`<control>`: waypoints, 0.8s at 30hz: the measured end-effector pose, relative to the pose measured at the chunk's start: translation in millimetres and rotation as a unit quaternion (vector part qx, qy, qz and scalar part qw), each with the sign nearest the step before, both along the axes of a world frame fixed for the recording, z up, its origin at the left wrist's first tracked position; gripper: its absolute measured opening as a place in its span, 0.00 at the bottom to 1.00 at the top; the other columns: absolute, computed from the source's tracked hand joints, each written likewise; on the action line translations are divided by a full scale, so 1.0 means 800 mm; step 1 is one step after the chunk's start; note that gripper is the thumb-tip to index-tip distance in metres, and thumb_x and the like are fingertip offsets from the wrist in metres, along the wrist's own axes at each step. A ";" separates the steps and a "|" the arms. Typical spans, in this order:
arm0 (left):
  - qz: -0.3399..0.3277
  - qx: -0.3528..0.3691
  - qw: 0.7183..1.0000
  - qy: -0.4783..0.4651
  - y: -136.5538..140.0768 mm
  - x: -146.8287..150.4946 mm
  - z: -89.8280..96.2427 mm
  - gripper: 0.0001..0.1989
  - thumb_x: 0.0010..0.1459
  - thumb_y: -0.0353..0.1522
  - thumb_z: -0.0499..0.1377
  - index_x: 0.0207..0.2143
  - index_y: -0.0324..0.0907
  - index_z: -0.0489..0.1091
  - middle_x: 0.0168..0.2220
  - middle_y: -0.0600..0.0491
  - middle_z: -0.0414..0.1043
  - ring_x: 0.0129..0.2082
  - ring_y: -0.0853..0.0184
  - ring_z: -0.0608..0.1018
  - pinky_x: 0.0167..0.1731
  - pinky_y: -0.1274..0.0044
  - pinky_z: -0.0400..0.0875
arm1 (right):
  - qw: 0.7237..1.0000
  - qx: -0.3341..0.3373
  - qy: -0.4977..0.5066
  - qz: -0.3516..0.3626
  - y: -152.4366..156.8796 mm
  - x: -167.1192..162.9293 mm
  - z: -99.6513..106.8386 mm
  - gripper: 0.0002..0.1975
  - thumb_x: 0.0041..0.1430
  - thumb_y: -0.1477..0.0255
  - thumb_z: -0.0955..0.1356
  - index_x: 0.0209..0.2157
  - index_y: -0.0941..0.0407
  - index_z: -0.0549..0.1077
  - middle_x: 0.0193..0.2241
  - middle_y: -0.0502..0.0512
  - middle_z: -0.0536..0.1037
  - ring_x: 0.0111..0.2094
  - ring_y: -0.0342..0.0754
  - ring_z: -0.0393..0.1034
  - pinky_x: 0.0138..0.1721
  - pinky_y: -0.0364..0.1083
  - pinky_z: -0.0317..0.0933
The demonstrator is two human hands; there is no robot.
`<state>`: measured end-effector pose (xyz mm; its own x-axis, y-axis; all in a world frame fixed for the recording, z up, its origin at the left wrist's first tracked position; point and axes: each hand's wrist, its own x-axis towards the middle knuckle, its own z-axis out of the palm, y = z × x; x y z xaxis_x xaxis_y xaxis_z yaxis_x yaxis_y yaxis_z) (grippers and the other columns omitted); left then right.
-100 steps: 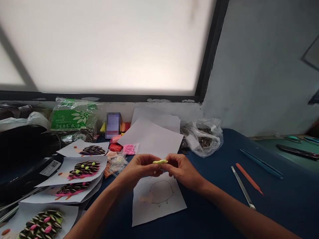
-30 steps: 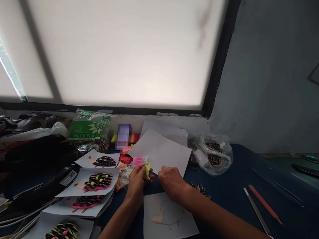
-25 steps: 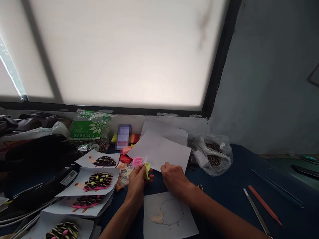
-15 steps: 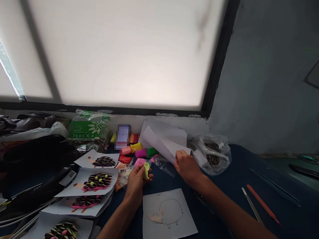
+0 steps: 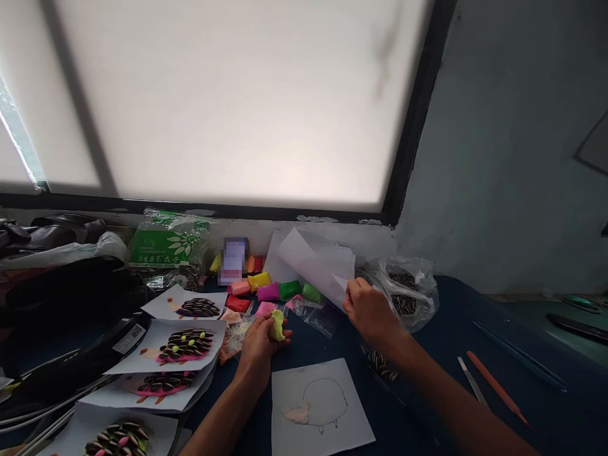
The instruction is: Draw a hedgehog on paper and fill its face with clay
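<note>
Lime clay point(image 5: 277, 325) in left hand point(image 5: 258, 345), paper sheet point(image 5: 311, 267) in right hand point(image 5: 370, 310)

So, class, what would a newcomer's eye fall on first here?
Probably the bright window filling much of the upper view. Below it, the left hand holds a yellow-green lump near the middle, and the right hand, farther right, grips a sheet. Seed-covered pictures lie at lower left.
</note>
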<state>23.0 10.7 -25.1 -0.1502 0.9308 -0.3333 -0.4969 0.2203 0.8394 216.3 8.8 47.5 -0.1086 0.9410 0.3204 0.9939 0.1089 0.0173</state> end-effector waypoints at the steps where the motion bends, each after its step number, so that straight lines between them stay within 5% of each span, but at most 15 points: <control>1: 0.000 0.000 1.000 -0.004 0.000 0.000 0.000 0.06 0.55 0.24 0.54 0.36 0.40 0.65 0.26 0.54 0.72 0.20 0.70 0.76 0.20 0.79 0.73 | 1.000 0.001 -0.001 -0.001 0.000 0.000 0.000 0.05 0.62 0.81 0.64 0.34 0.59 0.68 0.36 0.59 0.73 0.32 0.48 0.70 0.30 0.44 0.57; 12: -0.022 0.000 1.000 -0.015 -0.010 0.004 0.016 0.07 0.64 0.24 0.47 0.36 0.36 0.64 0.28 0.47 0.76 0.19 0.69 0.77 0.20 0.79 0.74 | 1.000 0.006 -0.019 0.008 -0.003 0.001 -0.002 0.04 0.62 0.81 0.64 0.33 0.59 0.68 0.36 0.58 0.73 0.31 0.47 0.70 0.29 0.43 0.56; 24: -0.017 -0.011 1.000 -0.009 -0.006 0.002 0.012 0.08 0.61 0.23 0.47 0.41 0.37 0.62 0.28 0.49 0.75 0.20 0.68 0.77 0.21 0.78 0.73 | 0.996 -0.014 -0.062 0.054 -0.006 -0.024 -0.038 0.04 0.61 0.81 0.64 0.35 0.59 0.69 0.35 0.57 0.74 0.33 0.49 0.74 0.27 0.42 0.57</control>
